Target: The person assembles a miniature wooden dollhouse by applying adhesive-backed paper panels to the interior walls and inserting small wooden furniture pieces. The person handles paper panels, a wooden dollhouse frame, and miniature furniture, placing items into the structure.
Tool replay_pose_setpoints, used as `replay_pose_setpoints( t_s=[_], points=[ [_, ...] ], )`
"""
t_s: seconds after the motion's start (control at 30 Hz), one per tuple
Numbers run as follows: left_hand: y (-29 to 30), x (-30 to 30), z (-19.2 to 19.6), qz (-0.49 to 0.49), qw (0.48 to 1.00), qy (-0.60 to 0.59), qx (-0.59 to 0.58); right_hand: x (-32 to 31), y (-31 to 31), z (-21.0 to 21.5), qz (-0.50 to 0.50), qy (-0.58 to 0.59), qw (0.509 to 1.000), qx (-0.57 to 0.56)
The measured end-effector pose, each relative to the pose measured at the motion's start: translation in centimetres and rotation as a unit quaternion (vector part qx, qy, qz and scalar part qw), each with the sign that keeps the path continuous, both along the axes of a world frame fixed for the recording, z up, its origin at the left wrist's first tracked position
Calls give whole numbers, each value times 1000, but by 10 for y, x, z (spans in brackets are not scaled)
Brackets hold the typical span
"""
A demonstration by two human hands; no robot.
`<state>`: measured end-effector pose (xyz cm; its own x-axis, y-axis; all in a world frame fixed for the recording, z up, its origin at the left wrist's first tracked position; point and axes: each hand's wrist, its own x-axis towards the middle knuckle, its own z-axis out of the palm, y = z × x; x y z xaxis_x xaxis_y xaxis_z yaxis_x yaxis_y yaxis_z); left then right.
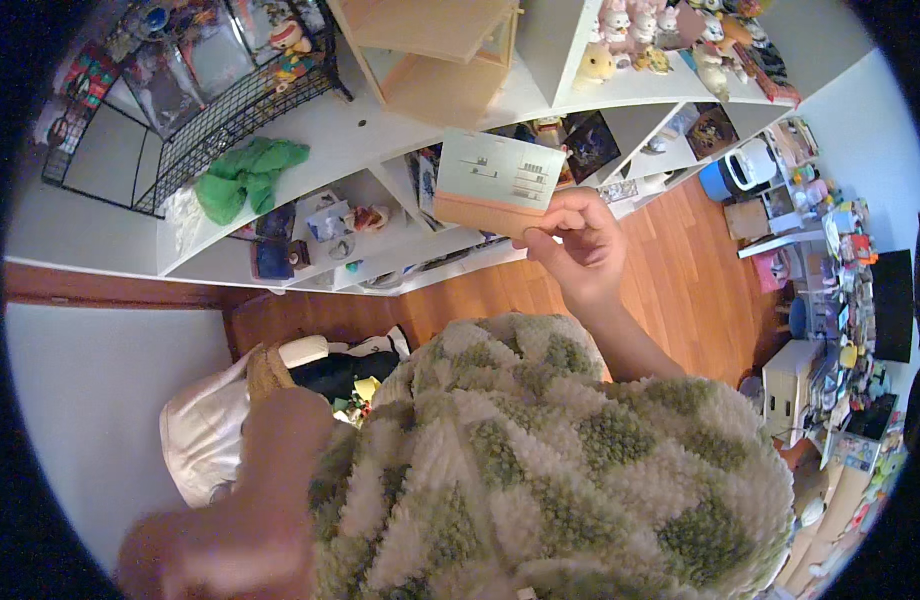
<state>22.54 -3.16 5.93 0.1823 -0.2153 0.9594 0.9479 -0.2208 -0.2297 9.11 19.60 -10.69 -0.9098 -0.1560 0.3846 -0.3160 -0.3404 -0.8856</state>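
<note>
Head view: A right hand (585, 245) pinches a pale green-and-orange card (495, 180) by its lower right corner, before the white shelf (380, 140). Likely light and easily creased, it suits edge holds; its left edge is free, wooden floor (680, 270) spreading rightward. The left hand (250, 520) blurs, grip unclear.

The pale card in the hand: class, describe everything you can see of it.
The pale card is rectangular and looks like thin, stiff paper. Its upper part is grey-green with small dark markings; an orange-tan band runs along its lower edge. It is held slightly tilted in front of the white shelving, its lower right corner pinched between the right hand's thumb and fingers.
</note>
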Motion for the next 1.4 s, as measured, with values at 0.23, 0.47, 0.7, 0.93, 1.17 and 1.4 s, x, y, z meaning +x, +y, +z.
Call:
replay_pose_setpoints(
  t_s=[0.23, 0.47, 0.7, 0.93, 1.17, 1.4],
  points=[
    [39, -78, -111, 206, 778, -589, -71, 7, 0, 19, 97, -14, 995, 15],
    [52, -73, -114, 5, 668, -744, 11, 7, -15, 25, 195, 47, 968, 150],
    [47, -67, -116, 23, 639, -769, -9, -17, -18, 44, 270, -136, 953, -22],
    [45, -64, -121, 63, 647, -759, -22, -25, -18, 42, 329, -164, 929, 34],
    [48, -63, -120, 163, 644, -746, -48, -20, -16, 48, 290, -123, 943, 105],
    [49, -63, -116, 189, 644, -739, -59, -6, -21, 60, 172, -9, 956, 236]
  ],
)
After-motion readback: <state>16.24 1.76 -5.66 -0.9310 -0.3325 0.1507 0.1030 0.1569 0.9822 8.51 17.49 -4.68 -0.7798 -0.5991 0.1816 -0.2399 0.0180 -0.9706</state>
